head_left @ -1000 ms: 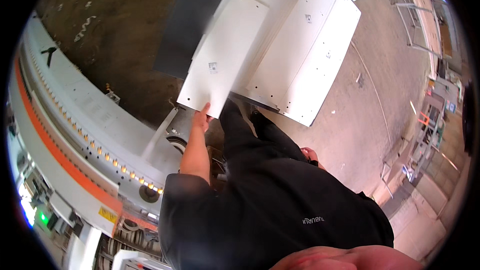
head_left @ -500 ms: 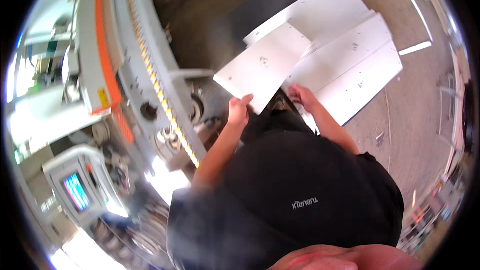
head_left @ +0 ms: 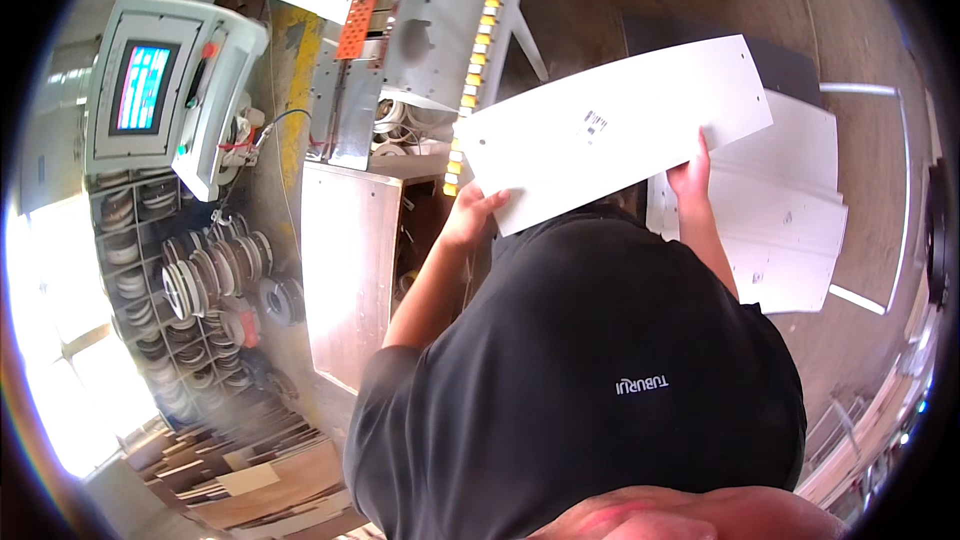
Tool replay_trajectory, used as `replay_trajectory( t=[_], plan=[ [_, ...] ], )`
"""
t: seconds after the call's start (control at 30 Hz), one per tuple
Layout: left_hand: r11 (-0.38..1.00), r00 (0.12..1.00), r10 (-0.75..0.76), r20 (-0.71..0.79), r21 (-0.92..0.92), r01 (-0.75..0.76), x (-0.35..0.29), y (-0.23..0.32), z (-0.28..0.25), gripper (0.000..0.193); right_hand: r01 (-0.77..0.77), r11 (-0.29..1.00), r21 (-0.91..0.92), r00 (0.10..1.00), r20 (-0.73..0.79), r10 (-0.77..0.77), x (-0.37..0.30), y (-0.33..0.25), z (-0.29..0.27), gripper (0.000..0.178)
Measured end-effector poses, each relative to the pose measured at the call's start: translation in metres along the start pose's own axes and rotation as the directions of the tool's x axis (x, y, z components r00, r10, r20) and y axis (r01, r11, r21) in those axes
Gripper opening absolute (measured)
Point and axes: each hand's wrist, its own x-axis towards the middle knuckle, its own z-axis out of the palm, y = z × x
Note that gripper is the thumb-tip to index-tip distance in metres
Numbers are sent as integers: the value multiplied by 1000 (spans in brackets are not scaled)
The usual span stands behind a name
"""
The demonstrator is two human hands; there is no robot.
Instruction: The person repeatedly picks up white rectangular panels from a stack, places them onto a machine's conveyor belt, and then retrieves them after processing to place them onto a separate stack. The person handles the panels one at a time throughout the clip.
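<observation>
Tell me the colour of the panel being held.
The panel is white, with a small dark mark; the head view shows it best.

The worn brown floor (head_left: 872, 170) extends beneath a dark sheet (head_left: 790, 65) and overlapping white panels (head_left: 800, 255) at right; the panels' direct support is hidden. At lower left, flat boards (head_left: 290, 485) in mixed browns lie heaped loosely, one over another, their base obscured. At left, a compartmented rack (head_left: 139, 202) carries ring-shaped rolls (head_left: 122, 250), ranged in rows, pale and dark.
</observation>
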Motion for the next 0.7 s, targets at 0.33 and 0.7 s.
replay_trajectory(
  t=[0.33,0.7],
  plan=[
    [949,478,-165,-863,-270,-161,-78,-7,-164,58,-240,905,-352,934,170,314,38,185,123,46],
    [948,33,318,-947,317,-25,-156,-60,-269,42,-408,631,-660,766,129,630,46,347,262,32]
  ],
)
